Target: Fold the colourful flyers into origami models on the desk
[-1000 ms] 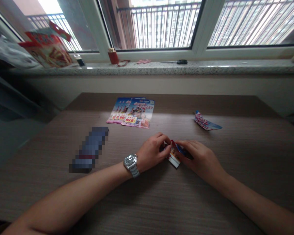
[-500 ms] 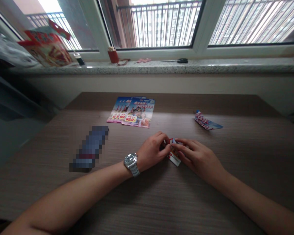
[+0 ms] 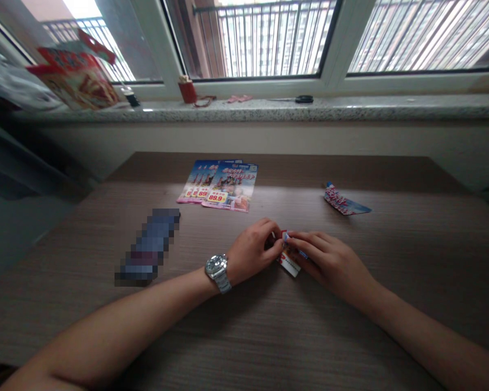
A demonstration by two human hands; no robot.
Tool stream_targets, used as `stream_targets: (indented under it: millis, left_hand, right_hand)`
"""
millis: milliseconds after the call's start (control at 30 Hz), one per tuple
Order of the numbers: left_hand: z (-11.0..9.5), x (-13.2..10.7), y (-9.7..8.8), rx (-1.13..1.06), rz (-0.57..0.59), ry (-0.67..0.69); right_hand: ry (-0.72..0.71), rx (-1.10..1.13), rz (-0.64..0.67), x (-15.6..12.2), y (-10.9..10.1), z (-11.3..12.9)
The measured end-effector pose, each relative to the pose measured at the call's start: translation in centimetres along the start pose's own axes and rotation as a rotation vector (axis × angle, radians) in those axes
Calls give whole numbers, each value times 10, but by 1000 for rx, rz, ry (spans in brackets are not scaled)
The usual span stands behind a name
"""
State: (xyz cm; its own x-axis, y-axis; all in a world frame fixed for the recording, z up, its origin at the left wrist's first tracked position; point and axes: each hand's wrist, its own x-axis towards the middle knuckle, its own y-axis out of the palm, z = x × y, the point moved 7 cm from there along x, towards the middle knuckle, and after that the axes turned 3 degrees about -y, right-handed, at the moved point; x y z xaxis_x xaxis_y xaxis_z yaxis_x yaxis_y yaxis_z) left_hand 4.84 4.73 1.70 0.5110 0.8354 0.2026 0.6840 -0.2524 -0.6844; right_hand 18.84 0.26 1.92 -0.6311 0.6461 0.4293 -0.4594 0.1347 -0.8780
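Both hands are on the same little piece here, right in the middle of the worktop (image 3: 244, 336): the left hand (image 3: 252, 247), wearing a silver watch (image 3: 217, 266), has thumb and forefinger pinched on the near-left edge of a small printed paper (image 3: 290, 265), and the right hand (image 3: 338, 258) comes in from the other side, fingers clamped on it too. What could spoil this? My judgement: if one pinch loosens before the other has a firm hold, the paper may spring open, since stiff glossy stock tends to push back at a crease. Uneven pressure from the two sides could set a crease crooked, and a hard pull apart might tear it. The fingers cover so much that a misaligned edge could easily slip by unseen. Now, where it lies: the paper is between the two sets of fingertips, its white lower corner poking out towards the person, a touch of red at the top beside the left forefinger, the rest hidden beneath the right fingers. Whether it touches the surface below, I can't tell. Well apart, beyond the right hand, sits a creased paper shape (image 3: 344, 202); leaflets (image 3: 231, 186) overlap farther off to the left.
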Motion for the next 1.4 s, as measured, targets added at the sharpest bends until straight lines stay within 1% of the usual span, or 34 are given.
stream_targets:
  millis: [167, 567, 800, 900, 1033, 1133, 1233, 1333, 1400]
  left_hand:
    - [0, 0, -1, 0, -11, 9]
    - [1, -1, 0, -9, -3, 6]
    - [0, -2, -1, 7, 7, 1]
    - [-2, -2, -1, 7, 33, 16]
    - [-7, -5, 2, 62, 60, 99]
    - [-14, -10, 6, 184, 92, 207]
    - [-18, -13, 11, 305, 127, 286]
    - [-21, -14, 13, 395, 160, 348]
    - [-20, -13, 15, 433, 174, 371]
  right_hand:
    - [-1, -23, -4, 0, -1, 2]
    - [2, 13, 6, -1, 0, 1]
    - [33, 113, -4, -3, 1, -5]
    - [63, 144, -21, -5, 2, -10]
    - [85, 156, -32, -7, 3, -14]
    - [102, 180, -55, -7, 1, -16]
    - [144, 224, -57, -7, -1, -20]
    - [210, 235, -65, -10, -5, -26]
    - [213, 201, -74, -12, -7, -29]
